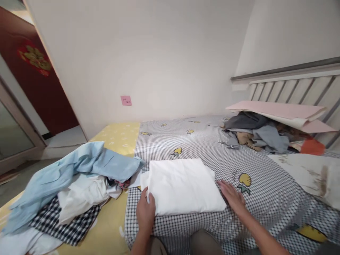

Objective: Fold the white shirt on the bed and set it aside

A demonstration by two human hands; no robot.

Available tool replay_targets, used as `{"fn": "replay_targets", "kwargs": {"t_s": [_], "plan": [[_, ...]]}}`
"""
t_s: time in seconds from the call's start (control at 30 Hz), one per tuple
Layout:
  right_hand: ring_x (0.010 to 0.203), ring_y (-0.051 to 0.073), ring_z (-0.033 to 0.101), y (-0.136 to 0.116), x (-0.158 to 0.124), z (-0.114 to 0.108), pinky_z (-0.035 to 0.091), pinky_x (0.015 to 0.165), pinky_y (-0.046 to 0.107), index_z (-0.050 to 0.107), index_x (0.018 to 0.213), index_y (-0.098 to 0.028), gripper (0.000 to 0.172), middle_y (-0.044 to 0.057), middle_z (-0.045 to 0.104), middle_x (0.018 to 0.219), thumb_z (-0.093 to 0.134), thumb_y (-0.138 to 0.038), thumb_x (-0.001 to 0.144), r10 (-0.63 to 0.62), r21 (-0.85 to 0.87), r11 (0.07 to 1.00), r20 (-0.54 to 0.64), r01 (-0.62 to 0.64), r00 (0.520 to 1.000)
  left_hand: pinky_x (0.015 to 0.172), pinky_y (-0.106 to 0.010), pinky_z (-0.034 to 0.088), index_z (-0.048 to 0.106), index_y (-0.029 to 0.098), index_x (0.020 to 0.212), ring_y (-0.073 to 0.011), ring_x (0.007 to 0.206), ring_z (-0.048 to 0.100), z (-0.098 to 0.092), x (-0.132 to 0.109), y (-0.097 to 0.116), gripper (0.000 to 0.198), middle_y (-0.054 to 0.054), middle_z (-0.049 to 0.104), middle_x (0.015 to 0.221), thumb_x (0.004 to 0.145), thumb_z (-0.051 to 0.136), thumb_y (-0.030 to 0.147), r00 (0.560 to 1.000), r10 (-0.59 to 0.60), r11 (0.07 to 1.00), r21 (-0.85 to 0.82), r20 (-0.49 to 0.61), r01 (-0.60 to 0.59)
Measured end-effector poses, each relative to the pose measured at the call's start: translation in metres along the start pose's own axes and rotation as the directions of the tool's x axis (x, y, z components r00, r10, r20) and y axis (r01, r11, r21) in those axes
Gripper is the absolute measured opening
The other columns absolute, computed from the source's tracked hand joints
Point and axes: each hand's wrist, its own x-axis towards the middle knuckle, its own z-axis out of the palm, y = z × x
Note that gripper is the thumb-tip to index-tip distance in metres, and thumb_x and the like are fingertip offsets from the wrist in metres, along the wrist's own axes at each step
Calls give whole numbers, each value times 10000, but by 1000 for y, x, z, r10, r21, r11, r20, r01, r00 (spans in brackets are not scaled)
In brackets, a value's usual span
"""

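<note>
A folded white cloth (pixel 183 186) lies flat on the checked bed sheet (pixel 260 177) in front of me. My left hand (pixel 145 209) grips its near left corner, with the fingers curled on the edge. My right hand (pixel 232 196) rests open and flat on the sheet, its fingers touching the cloth's right edge.
A heap of unfolded clothes (pixel 71 184), light blue, white and black-checked, lies to the left on a yellow sheet (pixel 117 136). More clothes (pixel 255 134) and pink boards (pixel 281 111) sit at the far right by the slatted headboard (pixel 297 86). A pillow (pixel 310 177) lies to the right.
</note>
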Motion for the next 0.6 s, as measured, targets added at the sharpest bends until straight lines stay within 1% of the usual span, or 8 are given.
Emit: {"fn": "replay_targets", "kwargs": {"t_s": [0.07, 0.17, 0.23, 0.3, 0.37, 0.4, 0.5, 0.6], "plan": [[1347, 297, 524, -17, 9, -20, 338, 1156, 526, 592, 1422, -277, 609, 94, 607, 1449, 283, -523, 958, -49, 31, 998, -4, 49, 999, 632, -323, 444, 586, 144, 1358, -210, 600, 561, -10, -3, 0, 597, -10, 607, 651, 889, 456, 489, 998, -20, 996, -89, 61, 25], [1426, 313, 449, -70, -1, -41, 274, 1195, 539, 598, 1410, -271, 555, 93, 561, 1502, 409, -489, 936, -316, 61, 948, 59, 312, 947, 531, -266, 352, 388, 140, 1504, -154, 494, 451, -26, -9, 0, 801, 91, 467, 561, 846, 520, 576, 970, -52, 928, -347, 238, 135], [1505, 312, 343, -119, -23, -40, 176, 1232, 567, 534, 1474, -338, 576, 42, 489, 1577, 521, -445, 908, -458, 70, 888, 220, 454, 861, 523, -254, 321, 350, 134, 1516, -136, 482, 413, -33, -11, 2, 902, 125, 403, 543, 769, 626, 557, 950, -69, 870, -448, 305, 207], [1565, 308, 212, -168, -51, -28, 91, 1256, 561, 379, 1577, -364, 788, 19, 326, 1677, 644, -446, 840, -545, 92, 824, 395, 558, 739, 540, -260, 340, 431, 140, 1458, -137, 497, 430, -35, -9, 8, 880, 127, 409, 541, 703, 703, 501, 946, -101, 856, -458, 307, 240], [1589, 318, 114, -206, -75, -9, 65, 1259, 567, 240, 1627, -376, 1018, 18, 169, 1726, 754, -455, 753, -545, 101, 797, 545, 595, 637, 579, -275, 391, 501, 155, 1385, -148, 541, 497, -34, -4, 16, 799, 98, 492, 579, 682, 738, 451, 941, -128, 838, -473, 314, 272], [1591, 327, 95, -220, -83, 1, 64, 1256, 575, 198, 1636, -376, 1080, 29, 124, 1733, 782, -436, 729, -523, 86, 799, 588, 596, 617, 595, -282, 411, 514, 159, 1360, -154, 562, 527, -33, 0, 21, 768, 80, 535, 607, 681, 749, 432, 936, -141, 822, -489, 322, 292], [1576, 314, 187, -238, -93, 22, 158, 1249, 546, 211, 1638, -349, 985, 67, 200, 1717, 722, -335, 796, -456, 37, 837, 599, 546, 659, 605, -296, 450, 548, 134, 1278, -168, 583, 580, -29, 10, 36, 702, 22, 617, 656, 663, 803, 356, 903, -200, 738, -547, 381, 395], [1475, 252, 423, -239, -82, 23, 299, 1206, 440, 503, 1503, -345, 640, 37, 512, 1568, 547, -206, 881, -403, 206, 914, 558, 350, 725, 640, -316, 500, 582, 124, 1201, -192, 643, 644, -28, 15, 46, 622, -50, 683, 744, 655, 840, 275, 853, -253, 595, -622, 456, 509]]}}
